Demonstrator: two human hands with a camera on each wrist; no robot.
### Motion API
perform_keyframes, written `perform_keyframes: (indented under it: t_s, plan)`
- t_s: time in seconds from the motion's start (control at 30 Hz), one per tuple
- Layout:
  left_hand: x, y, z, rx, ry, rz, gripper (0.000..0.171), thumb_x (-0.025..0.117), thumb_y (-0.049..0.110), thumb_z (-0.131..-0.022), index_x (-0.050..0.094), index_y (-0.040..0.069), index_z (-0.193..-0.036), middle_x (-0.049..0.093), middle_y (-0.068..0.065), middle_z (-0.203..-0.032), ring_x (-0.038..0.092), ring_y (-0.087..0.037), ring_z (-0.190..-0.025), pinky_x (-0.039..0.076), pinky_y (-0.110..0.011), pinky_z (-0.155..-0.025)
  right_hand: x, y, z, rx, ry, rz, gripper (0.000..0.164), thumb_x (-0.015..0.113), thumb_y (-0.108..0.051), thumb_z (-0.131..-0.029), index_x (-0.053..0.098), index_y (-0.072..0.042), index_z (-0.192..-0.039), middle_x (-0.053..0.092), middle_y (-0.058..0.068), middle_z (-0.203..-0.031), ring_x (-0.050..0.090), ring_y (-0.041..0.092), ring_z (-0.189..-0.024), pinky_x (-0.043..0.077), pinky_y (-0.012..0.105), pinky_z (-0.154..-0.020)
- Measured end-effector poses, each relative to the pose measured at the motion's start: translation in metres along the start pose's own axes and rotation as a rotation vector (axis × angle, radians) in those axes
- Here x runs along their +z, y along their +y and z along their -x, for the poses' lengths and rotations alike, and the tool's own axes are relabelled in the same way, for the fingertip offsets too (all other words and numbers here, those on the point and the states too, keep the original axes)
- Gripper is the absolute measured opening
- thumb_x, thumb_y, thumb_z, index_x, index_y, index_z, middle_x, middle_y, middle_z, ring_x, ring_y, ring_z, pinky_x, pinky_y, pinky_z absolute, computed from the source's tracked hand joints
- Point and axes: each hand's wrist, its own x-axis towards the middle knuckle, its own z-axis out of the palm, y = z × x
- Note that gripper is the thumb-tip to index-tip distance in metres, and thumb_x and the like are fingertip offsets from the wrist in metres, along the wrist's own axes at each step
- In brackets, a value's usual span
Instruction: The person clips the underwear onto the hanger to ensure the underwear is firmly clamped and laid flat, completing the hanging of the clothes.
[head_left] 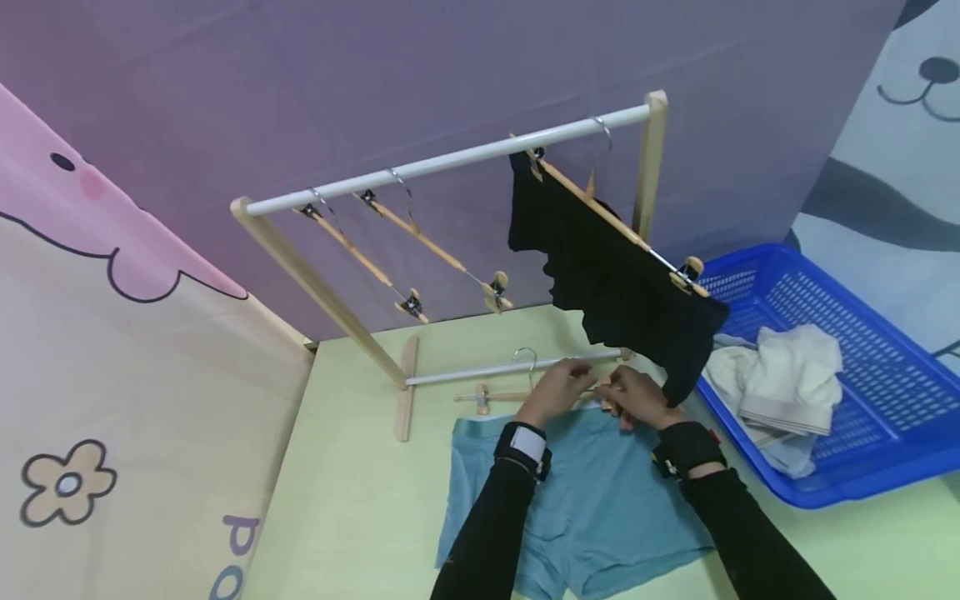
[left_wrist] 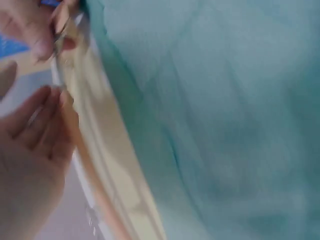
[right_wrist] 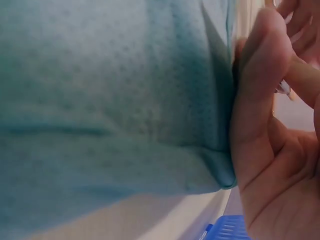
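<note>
A wooden clip hanger with a metal hook lies along the waistband of blue-green shorts, which are spread flat on the table. My left hand is at the hanger's bar; in the left wrist view its fingertips touch the wooden bar, thumb apart. At the right-hand clip, my right hand pinches the hanger between thumb and fingers. Close up, the right hand lies beside the shorts' fabric, and its fingers partly hide the clip.
Behind the shorts stands a rack with a white rail and wooden posts. Two bare clip hangers hang on its left, a black garment on its right. A blue basket at right holds white clothes.
</note>
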Motion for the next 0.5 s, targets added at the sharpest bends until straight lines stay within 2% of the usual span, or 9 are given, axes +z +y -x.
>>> perform_keyframes:
  t_s: [0.07, 0.13, 0.33, 0.4, 0.5]
  plan:
    - [0.007, 0.001, -0.009, 0.065, -0.088, 0.023, 0.029, 0.051, 0.028, -0.105, 0.068, 0.005, -0.112, 0.068, -0.005, -0.106, 0.062, -0.011, -0.090, 0.051, -0.022, -0.076, 0.002, 0.001, 0.001, 0.000, 0.007, 0.044, 0.030, 0.065, -0.022, -0.097, 0.049, 0.002, -0.107, 0.059, 0.007, -0.058, 0.057, 0.015, -0.041, 0.048, 0.031, -0.042]
    - [0.011, 0.001, -0.016, 0.101, -0.144, 0.037, 0.029, 0.048, 0.027, -0.106, 0.068, 0.007, -0.105, 0.066, -0.002, -0.096, 0.058, -0.007, -0.080, 0.047, -0.020, -0.068, 0.004, 0.002, 0.001, -0.007, 0.003, 0.084, 0.032, 0.066, -0.023, -0.097, 0.047, 0.000, -0.107, 0.056, 0.004, -0.056, 0.055, 0.015, -0.041, 0.045, 0.031, -0.042]
    - [0.008, 0.005, -0.027, 0.083, -0.232, -0.015, 0.037, 0.043, 0.028, -0.108, 0.068, 0.005, -0.092, 0.057, 0.002, -0.075, 0.051, -0.007, -0.064, 0.041, -0.019, -0.058, 0.004, 0.000, 0.004, -0.050, 0.012, 0.140, 0.030, 0.067, -0.022, -0.096, 0.048, 0.000, -0.104, 0.051, 0.004, -0.060, 0.051, 0.016, -0.042, 0.043, 0.030, -0.044]
    - [0.008, 0.005, -0.030, 0.089, -0.264, -0.032, 0.040, 0.043, 0.030, -0.108, 0.068, 0.005, -0.089, 0.056, 0.001, -0.072, 0.050, -0.008, -0.062, 0.040, -0.020, -0.057, 0.004, -0.001, 0.006, -0.095, 0.057, 0.205, 0.030, 0.072, -0.022, -0.092, 0.052, 0.000, -0.100, 0.052, 0.004, -0.066, 0.051, 0.014, -0.050, 0.042, 0.029, -0.049]
    - [0.010, 0.004, -0.033, 0.087, -0.274, -0.041, 0.037, 0.046, 0.031, -0.106, 0.070, 0.006, -0.092, 0.060, 0.002, -0.075, 0.053, -0.007, -0.065, 0.042, -0.019, -0.059, 0.001, 0.000, 0.013, -0.203, 0.172, 0.312, 0.029, 0.079, -0.018, -0.085, 0.060, 0.001, -0.095, 0.058, 0.008, -0.076, 0.053, 0.019, -0.067, 0.045, 0.033, -0.061]
